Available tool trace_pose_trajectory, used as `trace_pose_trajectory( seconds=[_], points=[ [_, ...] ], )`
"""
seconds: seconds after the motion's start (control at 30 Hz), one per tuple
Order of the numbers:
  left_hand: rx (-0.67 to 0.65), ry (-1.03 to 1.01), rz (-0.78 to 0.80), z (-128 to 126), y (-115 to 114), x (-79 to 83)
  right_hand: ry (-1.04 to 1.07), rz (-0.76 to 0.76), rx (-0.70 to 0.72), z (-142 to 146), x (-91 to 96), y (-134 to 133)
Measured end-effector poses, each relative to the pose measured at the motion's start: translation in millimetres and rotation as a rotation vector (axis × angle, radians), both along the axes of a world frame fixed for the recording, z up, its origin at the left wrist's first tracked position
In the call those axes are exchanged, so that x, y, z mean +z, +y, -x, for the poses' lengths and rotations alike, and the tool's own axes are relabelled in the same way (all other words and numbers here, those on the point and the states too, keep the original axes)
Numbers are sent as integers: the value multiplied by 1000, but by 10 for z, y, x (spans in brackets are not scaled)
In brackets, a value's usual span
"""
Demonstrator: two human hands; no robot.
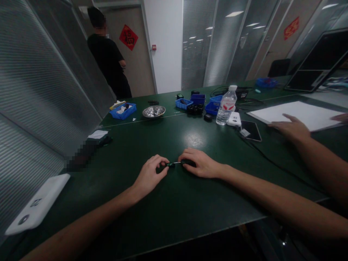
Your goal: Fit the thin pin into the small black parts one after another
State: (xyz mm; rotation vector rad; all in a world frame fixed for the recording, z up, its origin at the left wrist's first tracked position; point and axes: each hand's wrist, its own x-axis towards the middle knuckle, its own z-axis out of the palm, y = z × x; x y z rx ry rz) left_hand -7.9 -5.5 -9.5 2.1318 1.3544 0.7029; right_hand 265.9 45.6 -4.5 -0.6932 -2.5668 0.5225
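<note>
My left hand (149, 174) pinches a small dark part with a green circuit board (170, 164) between thumb and fingers, just above or on the green table (141, 221). From the right, my right hand (202, 164) is closed around the dark handle of a screwdriver (177, 162). Its thin metal shaft points left, and the tip meets the board's right end or lies very near it; I cannot tell which. My fingers partly hide the dark part and the handle.
At the back are a metal bowl (153, 112), a blue tray (123, 111) and a water bottle (227, 106). A tablet-like device (251, 131) lies right, beside white sheets (293, 114) under a co-worker's hands (295, 127). A white device (38, 204) sits left. A person (108, 61) stands behind.
</note>
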Motion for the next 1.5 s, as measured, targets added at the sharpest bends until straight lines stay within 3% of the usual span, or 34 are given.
trace_pose_trajectory(
  seconds=[0.33, 0.87, 1.23, 1.5],
  points=[
    [-32, -50, -21, -26, -38, 80, 3, -15, 10, -5, 15, 5],
    [-82, -38, 15, 5, -8, 21, 6, -11, 21, -5, 10, 1],
    [-90, -67, -57, -19, -40, 48, 26, -17, 64, 3, -3, -17],
    [-102, -71, 28, -16, -22, 67, 19, -9, 74, 4, -13, -25]
  ],
)
